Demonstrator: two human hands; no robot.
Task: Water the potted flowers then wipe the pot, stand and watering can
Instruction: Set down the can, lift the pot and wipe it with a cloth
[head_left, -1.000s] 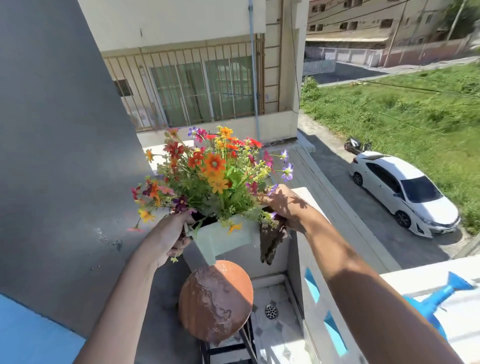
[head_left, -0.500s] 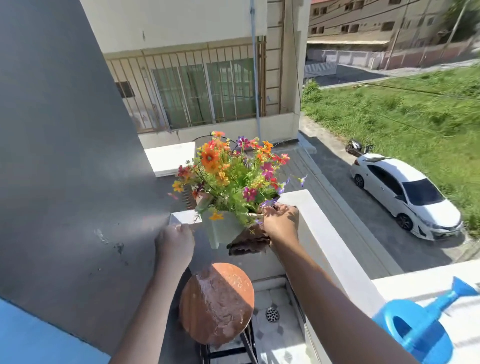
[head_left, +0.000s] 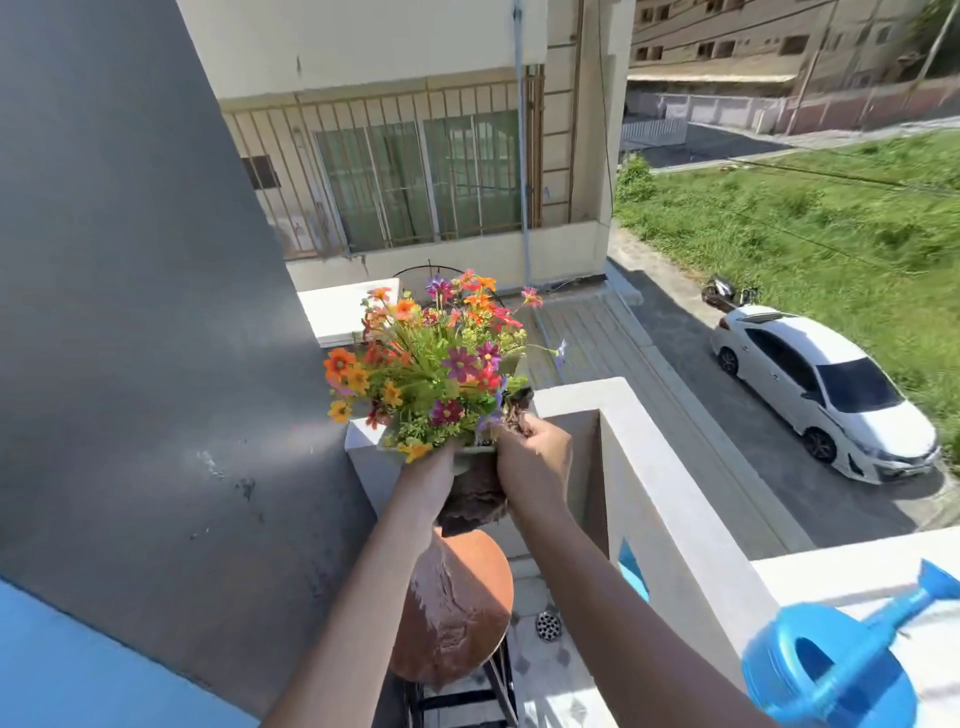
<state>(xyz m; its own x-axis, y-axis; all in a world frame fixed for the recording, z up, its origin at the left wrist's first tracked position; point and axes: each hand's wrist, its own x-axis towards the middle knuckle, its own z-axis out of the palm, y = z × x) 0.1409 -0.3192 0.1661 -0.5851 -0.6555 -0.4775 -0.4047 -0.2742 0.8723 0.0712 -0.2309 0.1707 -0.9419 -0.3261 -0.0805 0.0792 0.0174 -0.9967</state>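
- Here, the left hand (head_left: 428, 470) grips the pale pot (head_left: 470, 451) from below, fingers hidden; the right hand (head_left: 532, 462) is curled around a brown cloth (head_left: 475, 499) against it.
- The pot, full of mixed flowers (head_left: 431, 364), is held above the wet round stand (head_left: 454, 608).
- A blue watering can (head_left: 831, 670) sits on the ledge (head_left: 675, 499), right of the stand.

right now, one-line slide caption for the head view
Both hands, left and right, hold the potted flowers above the round stand.
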